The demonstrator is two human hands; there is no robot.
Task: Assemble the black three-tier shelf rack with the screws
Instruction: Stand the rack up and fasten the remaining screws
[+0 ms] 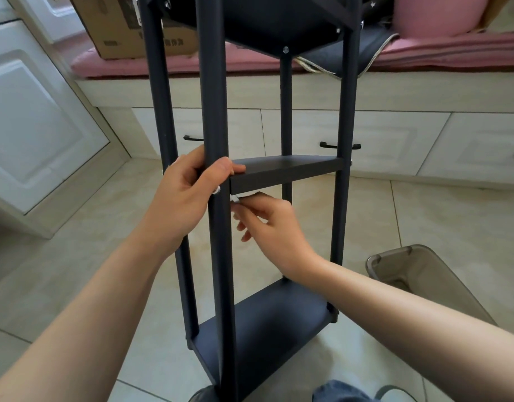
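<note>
The black shelf rack (pixel 212 82) stands upright on the tiled floor right in front of me, with top, middle and bottom shelves fixed between four poles. My left hand (pixel 186 195) grips the near pole at the level of the middle shelf (pixel 287 171), thumb lying on the shelf's front corner. A silver screw head (pixel 216 190) shows beside that hand on the pole. Just under the same corner, my right hand (pixel 267 219) pinches a small white object (pixel 241 197). What that object is I cannot tell.
A window bench with a pink cushion (pixel 424 50), a cardboard box (pixel 128 24) and white drawers (pixel 351 140) runs behind the rack. A grey plastic bin (pixel 418 274) stands on the floor at the right. A white cabinet door (pixel 32 126) is on the left.
</note>
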